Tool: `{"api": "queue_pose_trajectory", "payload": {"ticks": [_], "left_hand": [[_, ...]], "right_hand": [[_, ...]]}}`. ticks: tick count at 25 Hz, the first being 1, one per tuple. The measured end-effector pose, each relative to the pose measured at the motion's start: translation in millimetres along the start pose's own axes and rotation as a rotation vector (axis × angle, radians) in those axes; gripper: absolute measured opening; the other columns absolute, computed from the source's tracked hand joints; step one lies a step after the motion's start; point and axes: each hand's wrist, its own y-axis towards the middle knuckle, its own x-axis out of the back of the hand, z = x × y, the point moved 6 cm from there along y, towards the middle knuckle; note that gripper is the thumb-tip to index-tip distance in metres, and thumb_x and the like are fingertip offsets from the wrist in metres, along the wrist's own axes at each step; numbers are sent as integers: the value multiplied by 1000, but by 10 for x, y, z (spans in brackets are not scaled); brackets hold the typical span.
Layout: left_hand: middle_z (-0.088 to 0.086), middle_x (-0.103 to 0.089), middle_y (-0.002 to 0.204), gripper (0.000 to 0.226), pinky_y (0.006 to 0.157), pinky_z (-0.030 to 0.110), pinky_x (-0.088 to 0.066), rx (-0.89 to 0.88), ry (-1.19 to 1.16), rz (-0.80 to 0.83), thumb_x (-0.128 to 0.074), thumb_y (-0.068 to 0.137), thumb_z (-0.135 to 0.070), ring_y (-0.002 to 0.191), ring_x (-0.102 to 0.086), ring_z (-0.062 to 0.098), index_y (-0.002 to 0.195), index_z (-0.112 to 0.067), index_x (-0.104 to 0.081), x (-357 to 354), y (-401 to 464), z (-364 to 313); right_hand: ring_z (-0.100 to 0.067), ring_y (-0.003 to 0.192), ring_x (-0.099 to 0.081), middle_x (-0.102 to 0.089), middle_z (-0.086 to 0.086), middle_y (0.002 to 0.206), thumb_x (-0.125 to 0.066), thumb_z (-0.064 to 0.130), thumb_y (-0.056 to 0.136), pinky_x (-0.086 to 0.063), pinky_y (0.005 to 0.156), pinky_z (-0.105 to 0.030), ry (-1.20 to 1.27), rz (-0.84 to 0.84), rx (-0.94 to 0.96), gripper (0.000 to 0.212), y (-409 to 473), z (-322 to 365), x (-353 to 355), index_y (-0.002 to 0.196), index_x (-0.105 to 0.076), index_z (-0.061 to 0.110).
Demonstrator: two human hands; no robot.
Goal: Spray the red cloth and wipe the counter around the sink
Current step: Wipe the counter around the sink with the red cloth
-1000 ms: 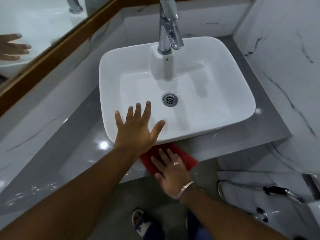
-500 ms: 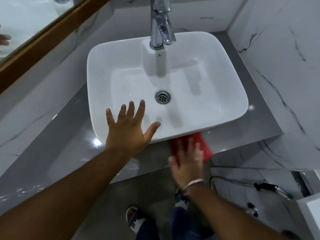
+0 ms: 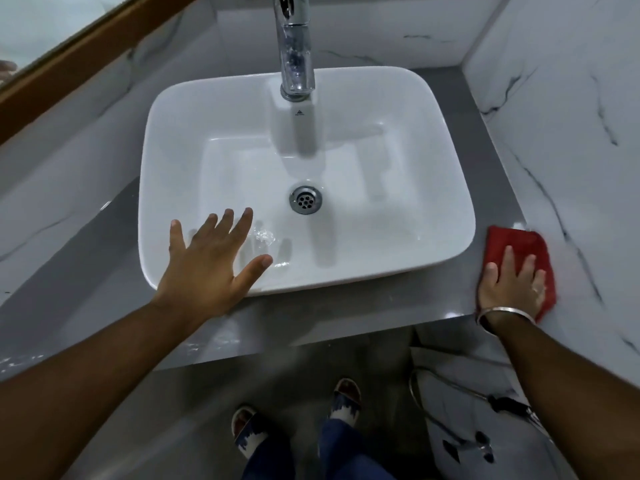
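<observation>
The red cloth (image 3: 516,245) lies flat on the grey counter (image 3: 363,306) at its right end, beside the white sink (image 3: 446,209) and against the marble side wall. My right hand (image 3: 509,285) presses down on the cloth with fingers spread; a bangle circles the wrist. My left hand (image 3: 211,268) hovers open over the sink's front left rim, fingers apart, holding nothing. No spray bottle is in view.
A chrome tap (image 3: 294,46) rises at the back of the sink, above the drain (image 3: 305,199). A mirror with a wooden frame (image 3: 69,53) hangs at left. A hand shower hose (image 3: 485,403) hangs below the counter at right. My feet stand on the grey floor.
My right hand has slid the red cloth along the front of the counter from below the sink's middle to the right end. My left hand stayed over the sink's front rim.
</observation>
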Motion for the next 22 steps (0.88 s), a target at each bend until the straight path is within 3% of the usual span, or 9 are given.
{"api": "queue_pose_trajectory", "payload": {"ticks": [2, 4, 7, 11, 15, 17, 19, 22], "left_hand": [[3, -17, 167, 92, 118, 66, 4, 11, 5, 15, 0, 84, -85, 153, -18, 30, 159, -33, -9, -4, 9, -15], [3, -19, 167, 91, 118, 66, 2, 17, 13, 12, 1, 84, -84, 152, -18, 30, 159, -33, -10, 13, -3, -41], [3, -20, 167, 89, 119, 67, 1, 30, 16, 1, 2, 85, -81, 153, -17, 28, 159, -33, -11, 59, -33, -88], [4, -22, 166, 83, 117, 69, 0, 69, 36, -28, -7, 88, -78, 153, -16, 28, 159, -33, -10, 70, -41, -83], [10, -27, 164, 81, 118, 68, 0, -10, -18, -99, -12, 92, -75, 152, -21, 32, 159, -28, -16, 123, -97, -41], [12, -29, 163, 78, 118, 66, 1, -140, 2, -146, -13, 94, -71, 151, -22, 33, 158, -27, -21, 169, -188, 41], [13, -28, 163, 74, 119, 65, -2, -283, 57, -172, -17, 97, -68, 151, -21, 34, 157, -26, -25, 172, -326, 378], [17, -24, 163, 73, 117, 67, -11, -286, 117, -182, -16, 97, -65, 150, -21, 39, 156, -23, -26, 17, -539, 1376]], "right_hand": [[-49, 140, -22, -26, -23, 156, -27, 46, 90, -18, 112, -61, 2, -40, -17, 61, -154, 211, -25, 147, -33, 24], [-50, 138, -24, -27, -24, 154, -31, 42, 92, -22, 109, -61, -31, -26, 125, 59, -618, 531, -194, 147, -33, 22], [-49, 140, -22, -27, -24, 155, -33, 44, 90, -23, 110, -61, -34, 121, 398, 61, -1725, 1221, -531, 147, -33, 22], [-45, 141, -27, -32, -19, 154, -36, 47, 93, -22, 112, -59, -81, 306, 921, 58, -3174, 2447, -979, 148, -29, 30], [-39, 147, -6, -7, -12, 161, -20, 49, 96, -6, 118, -53, -207, 364, 1033, 60, -3361, 2598, -1011, 152, -7, 31], [-41, 144, -20, -12, -10, 157, -26, 50, 93, -16, 114, -54, -238, 303, 1015, 60, -3025, 2269, -901, 150, -20, 29], [-46, 137, -33, -24, -14, 155, -21, 54, 93, -33, 106, -58, -296, 283, 780, 62, -2584, 1877, -723, 146, -30, 26], [-49, 139, -26, -27, -22, 155, -8, 63, 88, -29, 109, -62, -223, 301, 429, 77, -2315, 1630, -534, 148, -33, 21]]}}
